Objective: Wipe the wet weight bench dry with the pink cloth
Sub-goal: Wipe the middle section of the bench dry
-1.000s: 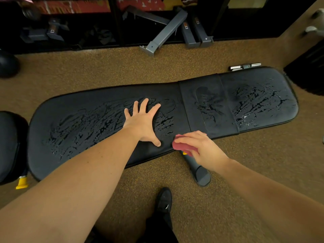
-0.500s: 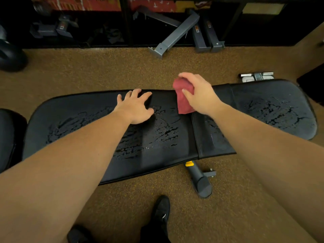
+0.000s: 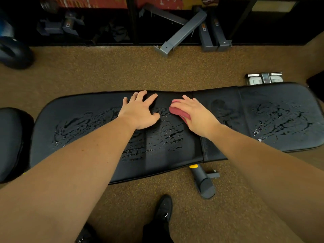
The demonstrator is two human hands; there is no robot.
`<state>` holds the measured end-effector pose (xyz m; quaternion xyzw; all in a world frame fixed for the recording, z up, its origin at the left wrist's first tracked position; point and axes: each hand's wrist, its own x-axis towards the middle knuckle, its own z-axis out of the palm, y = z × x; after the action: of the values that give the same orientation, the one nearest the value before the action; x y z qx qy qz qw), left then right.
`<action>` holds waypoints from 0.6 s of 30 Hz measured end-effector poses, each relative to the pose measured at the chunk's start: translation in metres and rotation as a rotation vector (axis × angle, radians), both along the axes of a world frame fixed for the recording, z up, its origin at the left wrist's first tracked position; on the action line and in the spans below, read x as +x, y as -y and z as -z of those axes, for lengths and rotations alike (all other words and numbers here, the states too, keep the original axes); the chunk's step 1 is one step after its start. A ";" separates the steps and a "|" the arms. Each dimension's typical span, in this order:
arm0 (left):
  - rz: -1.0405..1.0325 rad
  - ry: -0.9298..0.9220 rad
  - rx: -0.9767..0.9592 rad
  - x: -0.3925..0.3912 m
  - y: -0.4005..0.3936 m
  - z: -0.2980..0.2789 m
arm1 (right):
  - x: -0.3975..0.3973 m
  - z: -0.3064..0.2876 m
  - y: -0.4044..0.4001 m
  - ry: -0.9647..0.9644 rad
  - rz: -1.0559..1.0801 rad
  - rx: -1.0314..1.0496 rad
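Two hands on the wet weight bench [image 3: 175, 163]: left hand [image 3: 140, 113] flat, fingers spread; right hand [image 3: 196, 114] fingers curled over the pink cloth [image 3: 178, 112].

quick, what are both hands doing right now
Left hand: open, flat on the weight bench, holding nothing.
Right hand: holding the pink cloth against the bench.

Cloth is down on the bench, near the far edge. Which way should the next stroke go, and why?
Probably pull the pink cloth under the right hand toward the near edge: beaded water covers the weight bench right below it. The left hand lies flat beside it, bracing the pad.
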<state>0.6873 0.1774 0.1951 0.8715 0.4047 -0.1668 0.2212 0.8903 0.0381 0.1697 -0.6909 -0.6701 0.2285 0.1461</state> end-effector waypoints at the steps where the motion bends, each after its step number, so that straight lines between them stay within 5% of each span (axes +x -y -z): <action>1: 0.004 -0.002 0.003 -0.001 0.000 -0.001 | -0.003 0.000 0.006 0.005 -0.001 0.005; 18: 0.268 0.023 0.048 -0.059 0.075 0.005 | -0.052 -0.002 0.104 0.005 0.017 -0.014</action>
<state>0.6278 0.1020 0.1906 0.9246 0.2859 -0.1750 0.1809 0.8380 -0.0661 0.1714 -0.6980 -0.6631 0.2303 0.1415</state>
